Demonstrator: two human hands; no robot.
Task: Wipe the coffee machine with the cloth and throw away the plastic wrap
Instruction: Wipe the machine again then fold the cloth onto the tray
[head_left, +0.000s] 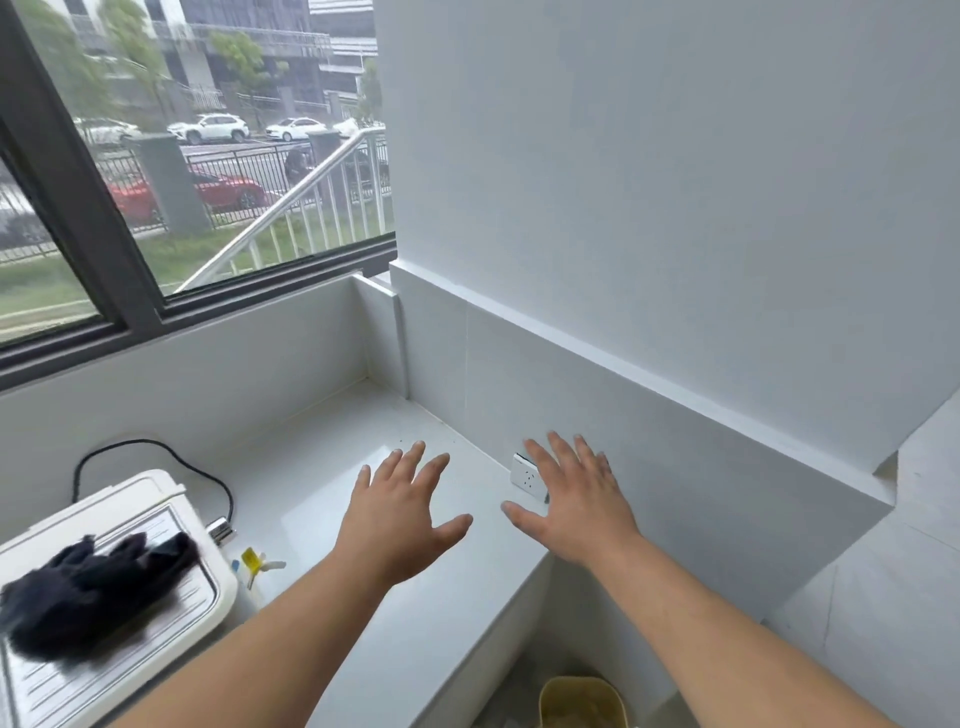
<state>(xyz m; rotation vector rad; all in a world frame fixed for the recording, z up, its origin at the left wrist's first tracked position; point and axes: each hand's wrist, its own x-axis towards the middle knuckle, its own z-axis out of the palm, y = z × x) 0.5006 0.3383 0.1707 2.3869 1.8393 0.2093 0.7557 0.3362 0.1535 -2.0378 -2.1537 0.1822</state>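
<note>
Nearest, low and right of the machine (104, 597), a yellowish bin (582, 701) is peeking in below the counter edge, prob. where the wrap is going later. Both hands are hovering palm-down over the counter (322, 467), fingers spread wide, gripping nothing: left hand (400, 514) just right of the machine, right hand (571, 499) further right, partly covering a wall socket (524, 475). The dark cloth (88, 592) is lying bunched on the machine's ribbed top, blurred, so its exact shape is unclear. Small yellow and white bits (254, 564) are sitting beside the machine's right edge; can't tell if that's the plastic wrap. A black cord (156, 457) is looping behind the machine.

Judging it, the step is reaching for the cloth. Left hand is closer, so swinging it across to the machine and pinching the cloth at its middle seems best, gathering it w/ a full grip before wiping, and avoiding snagging the cord behind.
</note>
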